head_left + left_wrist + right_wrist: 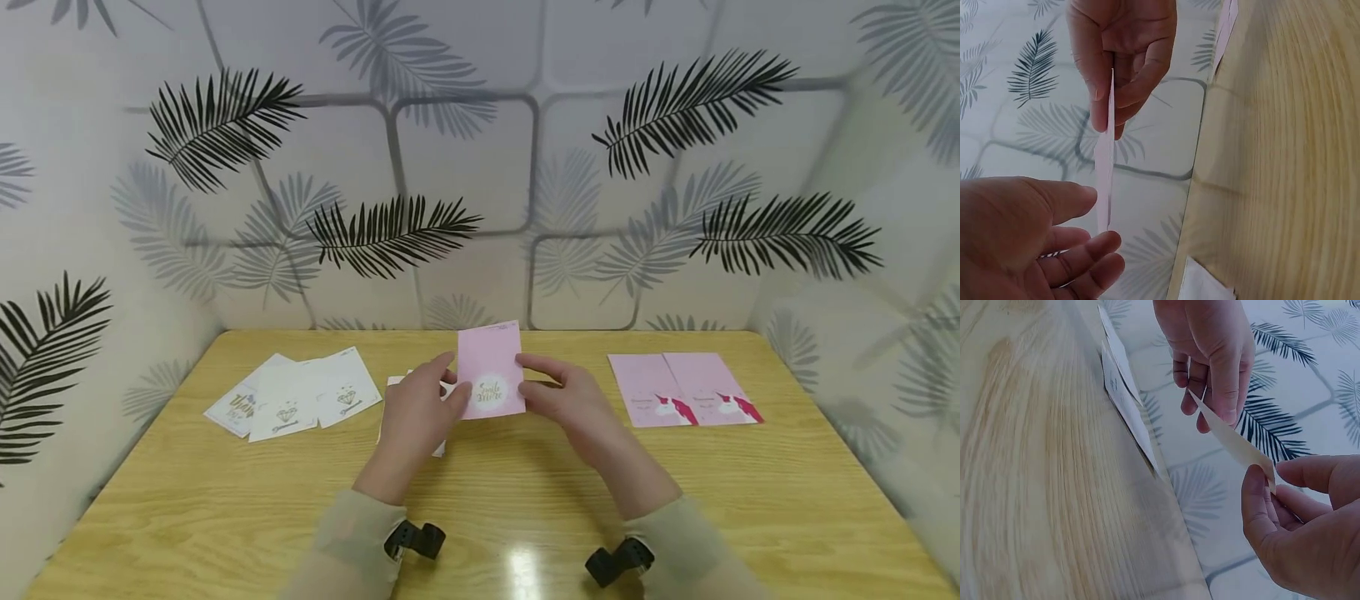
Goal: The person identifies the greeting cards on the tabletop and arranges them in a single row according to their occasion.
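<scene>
Head view, pink greeting card: your one held pink greeting card [489,354] is raised over the wooden table [495,496], midway between your hands, its gold lettering in a white circle facing you.
Head view, your grip: your left hand [422,404] pinches its left edge, thumb in front; your right hand [573,404] pinches the right edge.
Head view, white cards: three overlap at your left, one thank-you card [236,410] and two diamond-print cards [285,402]; more white cards [393,381] lie partly hidden behind your left hand, too covered to count.
Head view, unicorn cards: two pink unicorn-print cards [651,390] lie together, edges touching, at your right.
Head view, wrists: you wear two black wrist cameras [415,540], one on each sleeve.
Left wrist view, pink greeting card: you see it nearly edge-on, a thinness the head view does not give; your digits lie on both sides at each end.
Left wrist view, table: one white corner shows at the bottom, and a pink strip at the top.
Right wrist view, pink greeting card: it slants, one pale face showing; you cannot tell which. Your right hand's pinch on its corner is clear here.
Right wrist view, table: two pale cards [1125,403] show near the far edge, their prints too foreshortened to read.
</scene>
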{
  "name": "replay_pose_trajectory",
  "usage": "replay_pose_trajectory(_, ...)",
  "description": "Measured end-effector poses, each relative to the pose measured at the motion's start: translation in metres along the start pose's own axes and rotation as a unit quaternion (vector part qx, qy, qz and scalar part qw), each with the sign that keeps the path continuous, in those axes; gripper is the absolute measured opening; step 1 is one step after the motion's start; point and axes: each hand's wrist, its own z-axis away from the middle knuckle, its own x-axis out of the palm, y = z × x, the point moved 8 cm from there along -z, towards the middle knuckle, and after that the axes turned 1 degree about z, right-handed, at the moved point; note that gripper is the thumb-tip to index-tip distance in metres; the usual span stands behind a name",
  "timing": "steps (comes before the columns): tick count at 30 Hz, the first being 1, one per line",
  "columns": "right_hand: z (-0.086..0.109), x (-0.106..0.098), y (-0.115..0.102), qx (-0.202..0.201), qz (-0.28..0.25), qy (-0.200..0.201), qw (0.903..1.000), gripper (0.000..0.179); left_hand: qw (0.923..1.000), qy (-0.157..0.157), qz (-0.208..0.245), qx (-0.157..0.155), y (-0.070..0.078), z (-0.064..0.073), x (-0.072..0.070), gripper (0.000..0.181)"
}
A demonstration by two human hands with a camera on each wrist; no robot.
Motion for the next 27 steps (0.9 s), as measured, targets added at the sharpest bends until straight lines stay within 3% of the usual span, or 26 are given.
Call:
replay_pose_trajectory(9, 0.01, -0.039, -0.006, -0.004, 0.06, 0.046, 0.9971, 0.053, 0.9992, 0.027, -0.002, 0.028, 0.035, -0.011, 0.018, 0.042)
replay_pose_trajectory(16, 0.014, -0.065, -0.002, -0.004, 0.091, 0.083, 0.9923, 0.053, 0.9994, 0.012, -0.002, 0.034, 0.054, -0.014, 0.041, 0.039)
replay_pose_trajectory(27, 0.014, -0.099, 0.006, -0.007, 0.134, 0.117, 0.984, 0.054, 0.9991, -0.017, -0.004, 0.038, 0.073, -0.019, 0.075, 0.042)
